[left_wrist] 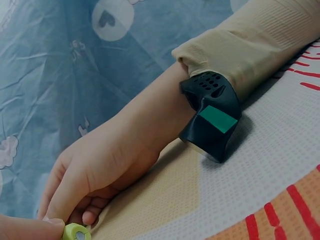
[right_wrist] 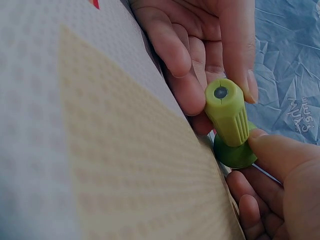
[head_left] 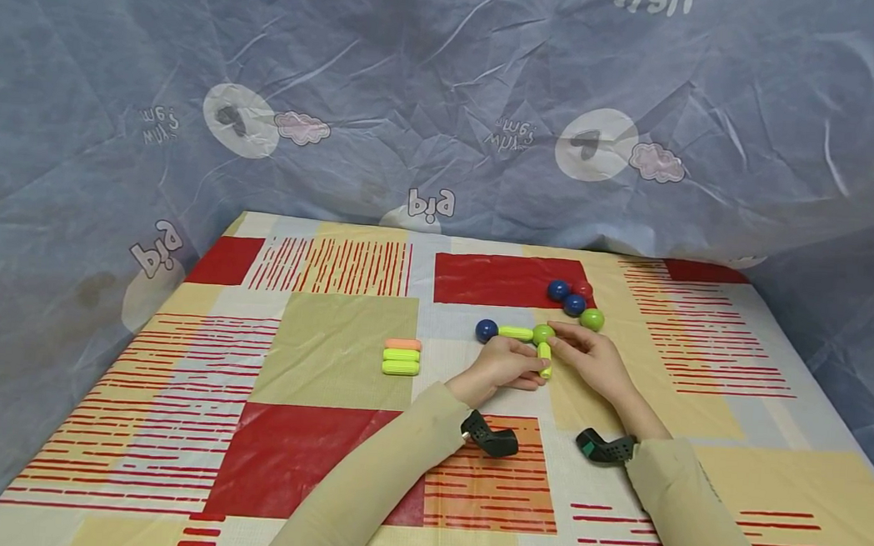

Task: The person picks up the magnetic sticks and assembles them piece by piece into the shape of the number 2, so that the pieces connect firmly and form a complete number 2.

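Observation:
A yellow-green ribbed rod (head_left: 545, 360) points toward the person, its far end against a green ball (head_left: 542, 335). My left hand (head_left: 502, 365) pinches this rod between thumb and fingers. On the other side my right hand (head_left: 596, 366) holds the green ball, its thumb at the joint with the rod in the right wrist view. A second yellow-green rod (head_left: 516, 333) runs left from that ball to a dark blue ball (head_left: 487, 330). The rod's near end (right_wrist: 220, 93) shows a round grey metal centre. In the left wrist view the right hand hides the ball.
Behind the right hand, two blue balls (head_left: 574, 305), a red ball (head_left: 582, 291) and another green ball (head_left: 592, 319) lie together. Left of the hands, an orange rod (head_left: 402, 344) and two yellow-green rods (head_left: 400, 368) lie side by side on the patterned tablecloth (head_left: 336, 325).

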The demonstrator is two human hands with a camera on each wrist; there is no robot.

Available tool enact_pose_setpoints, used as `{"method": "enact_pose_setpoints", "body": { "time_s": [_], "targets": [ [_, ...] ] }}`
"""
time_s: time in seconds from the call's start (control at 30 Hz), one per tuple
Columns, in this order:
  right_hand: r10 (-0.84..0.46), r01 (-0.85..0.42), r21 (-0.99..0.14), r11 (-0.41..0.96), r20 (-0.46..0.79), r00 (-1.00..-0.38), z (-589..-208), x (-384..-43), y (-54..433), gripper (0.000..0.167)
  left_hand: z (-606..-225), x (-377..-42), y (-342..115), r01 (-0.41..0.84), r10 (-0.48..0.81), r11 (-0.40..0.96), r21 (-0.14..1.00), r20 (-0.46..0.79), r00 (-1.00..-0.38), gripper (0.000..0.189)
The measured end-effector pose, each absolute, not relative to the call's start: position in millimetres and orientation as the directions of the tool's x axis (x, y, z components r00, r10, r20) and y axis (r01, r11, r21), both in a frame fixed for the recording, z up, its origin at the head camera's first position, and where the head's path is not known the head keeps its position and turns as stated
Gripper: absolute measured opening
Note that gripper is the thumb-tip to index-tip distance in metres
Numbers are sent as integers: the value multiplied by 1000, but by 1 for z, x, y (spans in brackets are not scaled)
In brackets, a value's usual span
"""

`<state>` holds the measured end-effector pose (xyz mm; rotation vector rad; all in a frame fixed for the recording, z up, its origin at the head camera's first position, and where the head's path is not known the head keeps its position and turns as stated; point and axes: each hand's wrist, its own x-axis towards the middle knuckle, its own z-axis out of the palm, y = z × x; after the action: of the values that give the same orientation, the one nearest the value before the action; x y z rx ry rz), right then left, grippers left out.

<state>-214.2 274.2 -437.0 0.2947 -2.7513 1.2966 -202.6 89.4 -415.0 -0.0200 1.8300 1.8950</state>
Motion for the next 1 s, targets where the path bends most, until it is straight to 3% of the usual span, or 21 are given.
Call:
{"method": "enact_pose_setpoints", "body": {
  "time_s": [1.0],
  "targets": [
    [-144,-227,-743,630,175,-974,-437,-213,275,44,-420,-198,92,-245,273,24,969,-242,-931,18]
  ]
}}
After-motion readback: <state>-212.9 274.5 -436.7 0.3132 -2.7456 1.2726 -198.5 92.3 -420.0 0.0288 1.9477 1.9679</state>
